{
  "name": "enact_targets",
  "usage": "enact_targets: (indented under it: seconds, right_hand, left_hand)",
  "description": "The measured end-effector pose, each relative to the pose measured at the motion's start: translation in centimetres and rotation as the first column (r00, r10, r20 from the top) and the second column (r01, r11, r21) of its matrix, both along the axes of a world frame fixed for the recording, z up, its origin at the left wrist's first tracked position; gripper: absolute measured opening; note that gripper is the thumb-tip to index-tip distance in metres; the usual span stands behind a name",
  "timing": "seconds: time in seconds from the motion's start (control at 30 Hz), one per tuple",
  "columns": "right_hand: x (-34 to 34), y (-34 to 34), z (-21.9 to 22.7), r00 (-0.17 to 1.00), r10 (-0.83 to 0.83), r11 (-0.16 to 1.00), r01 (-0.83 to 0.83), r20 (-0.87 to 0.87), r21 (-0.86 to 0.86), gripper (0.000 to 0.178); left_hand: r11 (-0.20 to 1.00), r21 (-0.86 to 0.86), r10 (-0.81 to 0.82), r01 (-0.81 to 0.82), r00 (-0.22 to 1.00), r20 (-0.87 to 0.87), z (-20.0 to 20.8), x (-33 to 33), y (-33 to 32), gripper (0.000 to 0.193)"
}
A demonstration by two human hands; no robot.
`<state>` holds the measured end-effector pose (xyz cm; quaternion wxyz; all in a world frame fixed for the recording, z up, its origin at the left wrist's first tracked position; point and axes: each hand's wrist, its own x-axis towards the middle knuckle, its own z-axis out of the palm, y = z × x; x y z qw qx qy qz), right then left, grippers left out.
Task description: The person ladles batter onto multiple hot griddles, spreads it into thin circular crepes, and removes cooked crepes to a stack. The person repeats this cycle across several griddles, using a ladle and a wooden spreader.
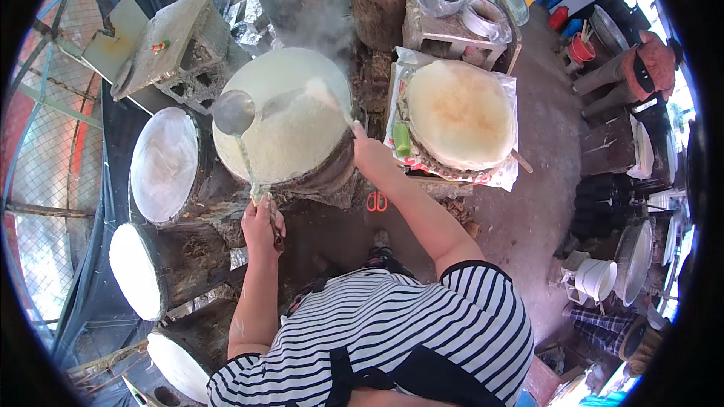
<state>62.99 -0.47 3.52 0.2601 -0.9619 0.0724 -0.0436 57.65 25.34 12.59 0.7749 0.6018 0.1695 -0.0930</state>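
Observation:
My left hand (262, 224) is closed round the handle of a ladle (234, 111). The ladle's rounded metal bowl hangs over the left part of a large round griddle (339, 162) with a pale, cream-coloured surface. At the griddle's right side, my right hand (372, 155) grips a slim tool (339, 108) that points over the surface; its far end is whitish and blurred, so its kind is unclear. To the right, a big round flatbread (460, 114), browned in the middle, rests on a covered stand. Beside it lies a small green object (401, 139).
Steam (320, 22) rises at the griddle's far edge. Several more round-topped drums stand around, including one with a whitish top (164, 164) at left. A block stand (452, 38) holds plastic-lined containers. A person (645, 68) bends at the far right.

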Motion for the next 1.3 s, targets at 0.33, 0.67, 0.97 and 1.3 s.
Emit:
enact_targets:
  seconds: [0.33,0.67,0.97,1.3]
  right_hand:
    - [1.1,3.5,0.8,0.999,0.048,0.995,-0.047,0.013,-0.086,0.045]
    - [-2.1,8.1,-0.4,0.999,0.012,0.998,-0.015,-0.048,-0.054,0.051]
    - [-1.0,6.6,-0.1,0.995,0.098,0.974,-0.098,-0.013,-0.204,0.048]
    - [1.7,8.0,0.1,0.955,0.285,0.944,-0.266,0.077,-0.193,0.046]
  left_hand:
    - [0.999,0.041,-0.016,0.016,1.0,-0.003,-0.3,-0.1,1.1,0.017]
    - [0.997,-0.075,-0.021,0.02,1.0,-0.022,-1.5,-0.4,3.5,0.016]
    - [0.999,-0.036,0.008,-0.01,0.999,-0.031,-1.4,-0.8,5.5,0.018]
    - [0.954,0.3,-0.051,0.029,0.996,0.066,-2.6,2.2,6.3,0.014]
